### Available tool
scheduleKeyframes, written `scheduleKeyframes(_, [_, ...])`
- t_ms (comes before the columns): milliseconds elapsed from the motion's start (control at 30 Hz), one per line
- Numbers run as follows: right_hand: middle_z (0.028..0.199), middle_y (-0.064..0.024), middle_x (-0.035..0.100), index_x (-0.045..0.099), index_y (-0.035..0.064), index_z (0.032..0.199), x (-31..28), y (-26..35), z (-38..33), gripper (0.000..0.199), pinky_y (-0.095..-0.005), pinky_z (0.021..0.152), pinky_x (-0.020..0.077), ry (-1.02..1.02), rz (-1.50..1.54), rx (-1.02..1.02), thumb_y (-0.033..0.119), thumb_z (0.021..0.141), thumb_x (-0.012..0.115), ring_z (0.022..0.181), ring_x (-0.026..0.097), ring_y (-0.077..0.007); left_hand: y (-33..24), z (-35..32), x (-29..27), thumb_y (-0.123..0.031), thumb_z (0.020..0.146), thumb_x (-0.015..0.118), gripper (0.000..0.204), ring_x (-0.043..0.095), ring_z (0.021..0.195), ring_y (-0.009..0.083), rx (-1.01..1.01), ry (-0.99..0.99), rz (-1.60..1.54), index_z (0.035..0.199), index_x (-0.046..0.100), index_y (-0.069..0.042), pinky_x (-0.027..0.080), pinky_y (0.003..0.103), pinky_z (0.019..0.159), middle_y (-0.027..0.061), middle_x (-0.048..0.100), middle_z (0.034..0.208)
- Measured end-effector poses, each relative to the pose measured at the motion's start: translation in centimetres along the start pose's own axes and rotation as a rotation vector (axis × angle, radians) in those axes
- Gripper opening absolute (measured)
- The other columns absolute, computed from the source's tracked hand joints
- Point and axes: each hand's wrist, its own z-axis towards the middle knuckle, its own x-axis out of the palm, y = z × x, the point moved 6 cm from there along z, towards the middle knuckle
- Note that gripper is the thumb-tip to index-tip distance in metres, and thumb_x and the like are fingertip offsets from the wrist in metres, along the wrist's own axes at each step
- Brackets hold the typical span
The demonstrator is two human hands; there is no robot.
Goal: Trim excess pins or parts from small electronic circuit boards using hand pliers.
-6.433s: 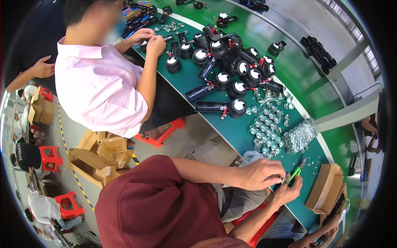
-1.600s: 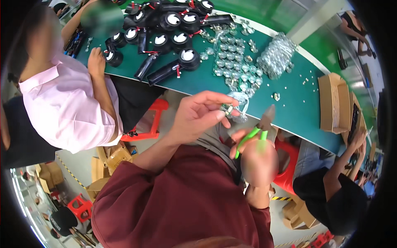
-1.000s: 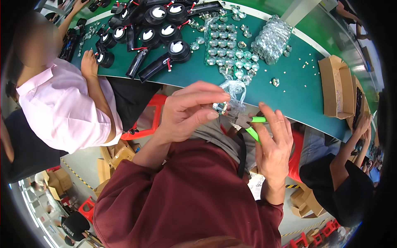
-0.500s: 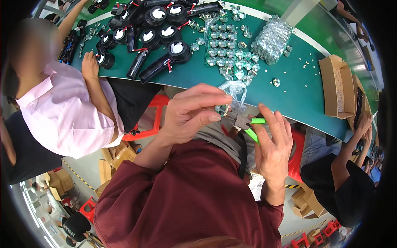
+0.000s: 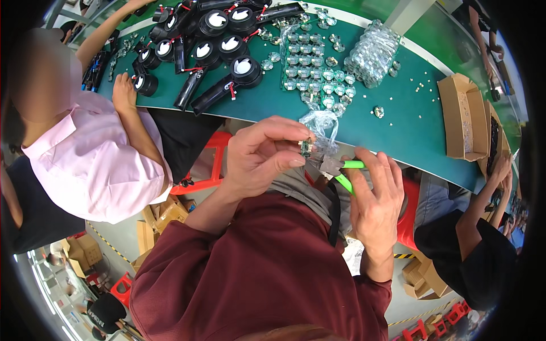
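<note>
Between thumb and fingertips, my left hand point(image 5: 256, 159) pinches a small green circuit board point(image 5: 306, 148) with metal parts on it. My right hand point(image 5: 375, 196) is closed around the bright green handles of a pair of cutting pliers point(image 5: 331, 165). The pliers' jaws point left toward the board and sit close beside it; whether they touch it I cannot tell. A crumpled clear plastic bag point(image 5: 321, 121) hangs at the table edge just behind the jaws. Past it, rows of similar small boards point(image 5: 307, 59) lie on the green table point(image 5: 398, 133).
Black round-headed handheld units point(image 5: 219, 48) with red wires lie at the back left. A stack of clear-wrapped boards point(image 5: 372, 54) stands back right, near an open cardboard box point(image 5: 463, 122). A co-worker in pink point(image 5: 94, 159) sits left, another in black point(image 5: 469, 256) right.
The circuit board has turned in my left fingers and now stands more upright. The pliers have shifted very slightly. The left co-worker's raised far arm has moved to the right.
</note>
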Motion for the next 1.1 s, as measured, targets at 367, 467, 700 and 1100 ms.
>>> scheduleKeyframes(367, [0.117,-0.0125,0.062,0.071,0.0054,0.107,-0.1,-0.4,-0.1,0.028,-0.0506,0.093,0.0463,0.019,0.058,0.033,0.009,0.082,0.061,0.107,0.063,-0.0398,0.6,0.2,0.4,0.014,0.086,0.068,0.038,0.065,0.112,0.0259,-0.026,0.051,-0.096,0.122,0.058,0.003,0.058,0.036,0.094,0.021,0.062,0.124])
scheduleKeyframes(467, [0.116,-0.0124,0.062,0.071,0.0055,0.107,-0.2,-0.3,0.0,0.028,-0.05,0.091,0.0471,0.015,0.056,0.033,0.009,0.081,0.061,0.106,0.063,-0.0396,0.5,0.3,0.5,0.014,0.087,0.067,0.037,0.065,0.113,0.0263,-0.015,0.053,-0.096,0.121,0.058,0.004,0.058,0.037,0.096,0.0211,0.062,0.124])
scheduleKeyframes(700, [0.106,-0.0142,0.064,0.07,0.0012,0.097,-0.9,0.2,0.5,0.028,-0.0496,0.094,0.0523,-0.024,0.057,0.043,0.002,0.07,0.068,0.094,0.066,-0.0373,0.0,0.5,0.7,0.018,0.086,0.061,0.037,0.065,0.114,0.0269,-0.032,0.035,-0.029,0.12,0.059,0.004,0.058,0.037,0.096,0.0202,0.062,0.124])
scheduleKeyframes(1100, [0.104,-0.0124,0.06,0.072,0.0062,0.113,-0.6,0.7,0.1,0.036,-0.0434,0.077,0.0484,0.008,0.035,0.042,0.008,0.077,0.066,0.093,0.066,-0.0363,0.0,0.2,1.4,0.016,0.082,0.056,0.036,0.069,0.105,0.0263,0.061,-0.038,0.118,0.117,0.058,0.005,0.06,0.034,0.089,0.0206,0.063,0.119])
